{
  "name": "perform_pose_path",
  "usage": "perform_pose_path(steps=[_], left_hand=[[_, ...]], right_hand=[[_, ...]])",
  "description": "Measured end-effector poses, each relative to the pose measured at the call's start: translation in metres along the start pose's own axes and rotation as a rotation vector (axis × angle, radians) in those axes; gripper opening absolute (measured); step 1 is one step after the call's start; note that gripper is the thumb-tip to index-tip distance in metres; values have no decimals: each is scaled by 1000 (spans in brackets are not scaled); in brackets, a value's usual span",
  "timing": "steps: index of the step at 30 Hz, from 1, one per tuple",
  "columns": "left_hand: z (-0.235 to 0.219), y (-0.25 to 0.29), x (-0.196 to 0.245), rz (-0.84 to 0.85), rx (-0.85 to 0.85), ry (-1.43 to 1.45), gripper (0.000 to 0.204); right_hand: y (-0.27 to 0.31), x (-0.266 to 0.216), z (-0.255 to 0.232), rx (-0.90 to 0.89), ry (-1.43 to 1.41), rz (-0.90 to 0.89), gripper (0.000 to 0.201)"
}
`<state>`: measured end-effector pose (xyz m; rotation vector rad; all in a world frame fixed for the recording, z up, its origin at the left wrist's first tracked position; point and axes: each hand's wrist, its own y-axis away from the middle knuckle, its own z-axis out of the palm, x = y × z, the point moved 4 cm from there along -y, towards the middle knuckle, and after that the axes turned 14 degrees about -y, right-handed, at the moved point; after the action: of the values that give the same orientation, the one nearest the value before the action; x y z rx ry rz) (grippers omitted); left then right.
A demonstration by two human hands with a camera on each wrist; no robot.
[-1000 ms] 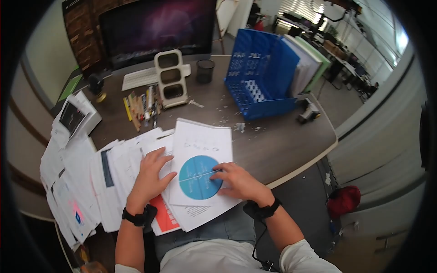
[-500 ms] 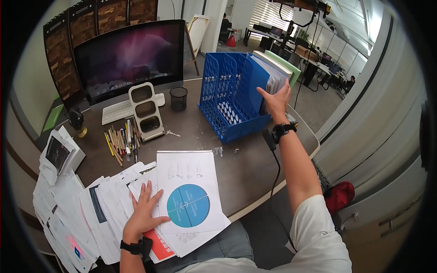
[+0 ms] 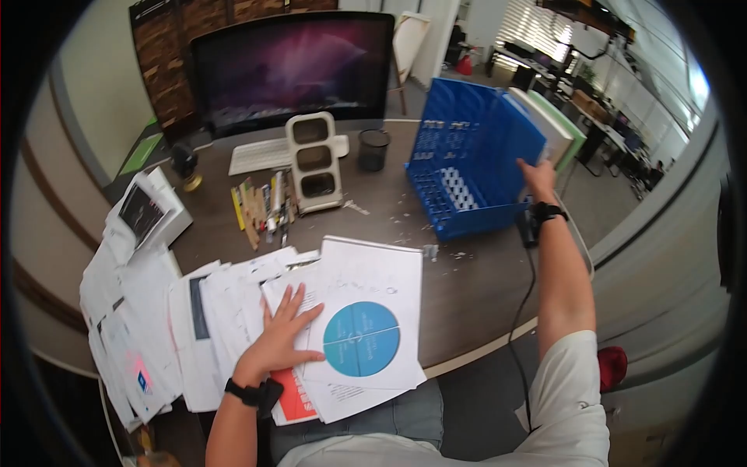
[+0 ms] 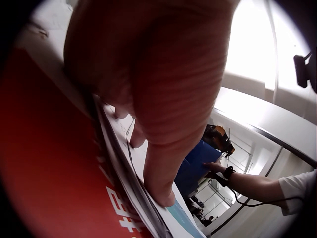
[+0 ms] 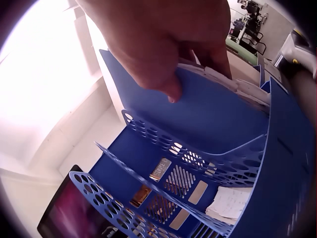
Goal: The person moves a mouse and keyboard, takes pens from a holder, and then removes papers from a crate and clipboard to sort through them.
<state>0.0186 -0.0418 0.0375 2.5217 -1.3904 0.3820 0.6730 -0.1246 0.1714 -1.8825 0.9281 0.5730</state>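
Observation:
My right hand [image 3: 538, 177] grips the front edge of a blue folder [image 3: 517, 138] standing in the right-hand slot of a blue file rack [image 3: 478, 222]. In the right wrist view the thumb lies on the folder's blue face [image 5: 213, 106], and the fingers go behind it, over white paper edges [image 5: 242, 89]. My left hand [image 3: 282, 336] rests with spread fingers on the papers at the near side of the desk. By its thumb lies a white sheet with a blue circle [image 3: 362, 339]. A red printed sheet [image 3: 292, 398] sticks out beneath.
More loose papers [image 3: 128, 319] cover the left of the desk. Behind them are pens and pencils [image 3: 264, 206], a three-hole beige holder [image 3: 314, 159], a black mesh cup [image 3: 373, 149] and a monitor [image 3: 296, 70]. A cable [image 3: 523, 311] hangs from the right wrist.
My right hand has left the blue-circle sheet, reached over to the rack and closed on the blue folder. The left hand stays on the papers. The head view has shifted.

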Motion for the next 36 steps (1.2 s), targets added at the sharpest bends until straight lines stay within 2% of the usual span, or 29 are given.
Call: perform_pose_path(steps=[1,3,5,6,9,10,11,13,14,15,16,18,19,21,24,25,26,27,29,30,32,33,34,35,36], left_hand=[[0,0,-3,-45,-6,4,100],[-2,2,-3,11,-9,47,92],[-4,3,-7,6,-16,77,86],[-4,3,-8,43,-28,105,80],[1,3,-15,36,-36,179,70],[3,2,-16,38,-44,165,73],[2,3,-16,32,-47,171,73],[1,2,-13,21,-31,131,76],[1,1,-10,9,-29,99,85],[1,1,-8,10,-33,101,85],[-1,2,-6,6,-17,77,93],[-1,2,-2,5,-7,51,100],[-1,2,0,-2,23,6,107],[-1,6,2,-4,52,-45,114],[-9,13,2,-9,119,-3,110],[-16,19,2,-62,194,15,96],[-21,25,0,-114,266,33,83],[-20,30,-1,-113,256,29,83],[-24,45,-8,-189,388,125,60],[-26,52,-3,-195,469,243,53],[-30,63,12,-144,465,277,52],[-34,69,23,-96,464,321,51],[-36,72,36,-88,374,448,51],[-31,73,44,-96,367,453,51],[-25,73,54,-15,310,439,52]], right_hand=[[-12,11,6,49,114,-31,47],[-10,-8,-5,123,125,-153,42],[-28,-11,-16,272,167,-249,42],[-39,-20,-26,295,134,-247,43],[-36,-86,-86,360,12,-178,50],[-29,-111,-107,439,11,-209,54],[-19,-132,-129,521,9,-241,57],[22,-172,-170,566,-204,-423,58],[51,-195,-187,569,-314,-439,55],[83,-213,-198,571,-422,-452,52],[111,-223,-203,572,-418,-450,52],[155,-225,-210,551,-815,-248,41],[175,-224,-209,555,-812,-244,41],[209,-214,-175,58,-1019,-185,37],[276,-179,-104,-375,-1111,185,35],[302,-171,-81,-516,-1104,331,35],[324,-162,-58,-609,-1097,418,36],[344,-150,-36,-699,-1089,507,37],[373,-123,0,-831,-1043,586,47],[381,-117,7,-826,-1051,592,47],[393,-111,11,-832,-843,412,62],[395,-106,9,-836,-844,420,62],[388,-102,-1,-736,-646,143,65],[386,-102,-11,-628,-442,-128,68],[389,-108,-23,-634,-438,-124,68]])
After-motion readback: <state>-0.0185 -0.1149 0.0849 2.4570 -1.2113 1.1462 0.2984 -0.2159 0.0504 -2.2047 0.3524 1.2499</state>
